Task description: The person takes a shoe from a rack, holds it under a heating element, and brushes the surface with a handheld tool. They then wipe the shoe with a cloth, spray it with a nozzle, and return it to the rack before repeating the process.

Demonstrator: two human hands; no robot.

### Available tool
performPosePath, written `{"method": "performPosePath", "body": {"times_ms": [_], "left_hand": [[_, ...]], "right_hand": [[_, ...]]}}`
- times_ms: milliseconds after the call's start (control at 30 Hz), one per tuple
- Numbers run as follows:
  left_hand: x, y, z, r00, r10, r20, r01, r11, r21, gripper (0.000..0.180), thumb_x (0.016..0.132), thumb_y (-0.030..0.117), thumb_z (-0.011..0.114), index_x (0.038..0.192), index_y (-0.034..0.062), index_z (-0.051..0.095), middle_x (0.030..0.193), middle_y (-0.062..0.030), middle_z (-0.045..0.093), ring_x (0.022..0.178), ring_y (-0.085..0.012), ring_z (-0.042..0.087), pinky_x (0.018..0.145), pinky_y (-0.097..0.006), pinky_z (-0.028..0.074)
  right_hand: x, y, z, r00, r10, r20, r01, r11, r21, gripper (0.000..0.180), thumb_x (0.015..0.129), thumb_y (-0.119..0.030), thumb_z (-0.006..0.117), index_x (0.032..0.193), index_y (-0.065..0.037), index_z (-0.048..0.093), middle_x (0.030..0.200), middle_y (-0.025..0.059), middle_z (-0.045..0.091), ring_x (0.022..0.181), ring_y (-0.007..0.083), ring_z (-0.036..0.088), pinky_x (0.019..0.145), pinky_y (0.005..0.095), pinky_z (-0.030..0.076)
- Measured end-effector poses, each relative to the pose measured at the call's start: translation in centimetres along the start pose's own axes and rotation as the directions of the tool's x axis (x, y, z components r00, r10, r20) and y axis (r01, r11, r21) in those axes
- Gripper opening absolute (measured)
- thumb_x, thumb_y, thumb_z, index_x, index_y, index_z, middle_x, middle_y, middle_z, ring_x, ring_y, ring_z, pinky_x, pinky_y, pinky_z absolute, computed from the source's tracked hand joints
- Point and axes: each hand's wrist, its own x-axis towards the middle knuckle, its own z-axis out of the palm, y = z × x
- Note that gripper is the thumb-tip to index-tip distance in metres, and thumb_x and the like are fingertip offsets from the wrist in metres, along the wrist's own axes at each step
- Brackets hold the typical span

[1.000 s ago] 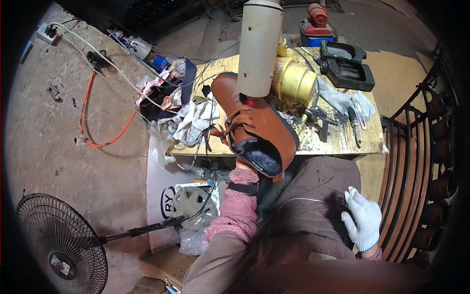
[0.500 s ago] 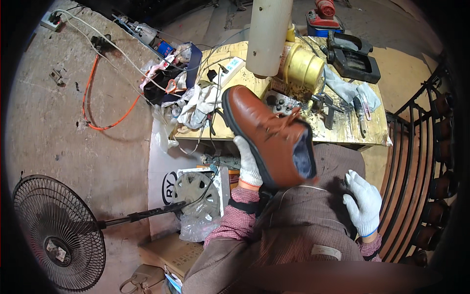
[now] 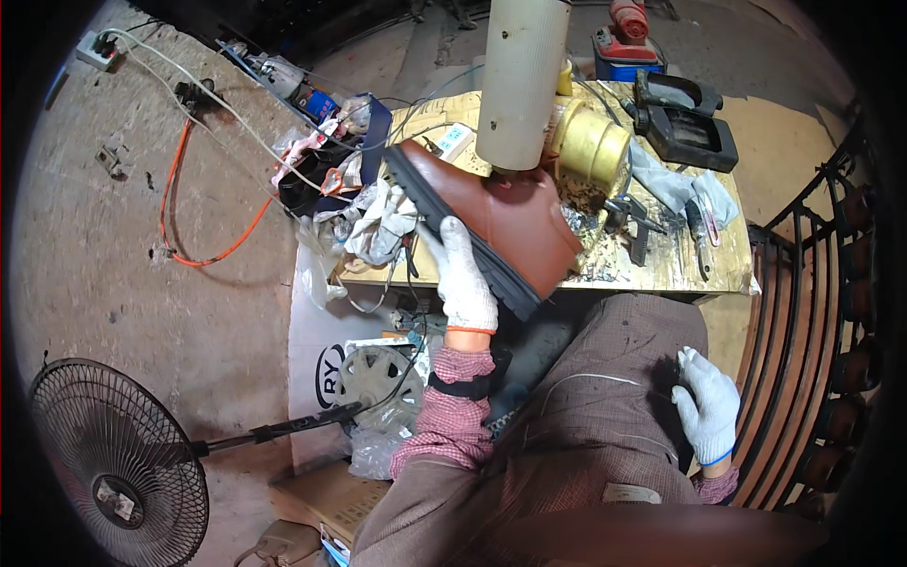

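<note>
Gripped by the sole in my white-gloved left hand (image 3: pixel 463 283) is a brown leather lace-up shoe (image 3: pixel 510 222). It is tilted on its side, toe toward the upper left, thick black sole facing my hand. Its upper lies just beneath the lower end of a pale ribbed pipe (image 3: pixel 522 90), which hides the laces and part of the opening; whether they touch, I cannot tell. My gloved right hand (image 3: pixel 707 406) rests on my right thigh with fingers stretched and holds nothing.
A wooden worktable (image 3: pixel 690 274) carries a yellow duct piece (image 3: pixel 592 142), black trays (image 3: pixel 694 137), a utility knife (image 3: pixel 697 231) and rags. At left are a black fan (image 3: pixel 118 463) and an orange hose (image 3: pixel 170 180). A metal rack (image 3: pixel 798 321) with brown shoes stands at right.
My left hand has raised the shoe up and away from my lap and turned it, bringing its upper under the pipe's end. My right hand has hardly moved.
</note>
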Motion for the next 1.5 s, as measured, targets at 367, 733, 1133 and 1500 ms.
{"method": "performPosePath", "body": {"times_ms": [367, 733, 1133, 1500], "left_hand": [[2.8, 4.2, 4.8, 0.974, 0.208, -0.095, -0.184, 0.959, 0.215, 0.112, 0.098, 0.063, 0.06, 0.165, -0.0023, -0.002, 0.169, -0.0249, 0.018, 0.146, -0.0354, 0.038, 0.12, -0.04, 0.034], [-4.6, 2.3, 2.0, 1.0, 0.009, -0.009, -0.01, 0.994, -0.112, 0.11, 0.098, 0.057, 0.066, 0.167, 0.0074, -0.003, 0.16, -0.0199, 0.035, 0.138, -0.0321, 0.046, 0.115, -0.042, 0.04], [1.4, 0.8, -1.0, 0.998, -0.06, -0.011, 0.056, 0.969, -0.24, 0.105, 0.096, 0.064, 0.064, 0.168, 0.015, 0.005, 0.164, -0.0148, 0.032, 0.14, -0.0317, 0.046, 0.116, -0.046, 0.041], [-1.5, -1.8, -4.5, 0.946, -0.167, 0.278, 0.279, 0.854, -0.439, 0.089, 0.097, 0.076, 0.043, 0.164, 0.0203, 0.026, 0.168, -0.0056, 0.032, 0.152, -0.0312, 0.033, 0.127, -0.05, 0.027]], "right_hand": [[6.6, -0.9, -0.2, 0.969, -0.246, 0.028, 0.247, 0.966, -0.077, 0.045, 0.088, -0.021, 0.072, 0.131, -0.007, 0.067, 0.128, 0.0137, 0.069, 0.095, 0.031, 0.068, 0.082, 0.0409, 0.052], [16.6, -9.2, 3.2, 0.694, -0.703, -0.153, 0.654, 0.705, -0.275, 0.052, 0.087, -0.018, 0.058, 0.139, -0.009, 0.059, 0.138, 0.0137, 0.061, 0.112, 0.0316, 0.065, 0.093, 0.0428, 0.054], [3.8, 0.9, 4.7, 0.774, -0.208, 0.598, 0.213, 0.975, 0.064, 0.016, 0.082, -0.026, 0.068, 0.087, -0.013, 0.076, 0.082, 0.015, 0.071, 0.079, 0.0377, 0.07, 0.073, 0.0478, 0.056], [-1.7, 2.3, 2.1, 0.984, 0.177, 0.01, -0.176, 0.965, 0.197, 0.02, 0.077, -0.005, 0.076, 0.096, -0.001, 0.07, 0.091, 0.0183, 0.071, 0.085, 0.0366, 0.07, 0.077, 0.041, 0.055]]}}
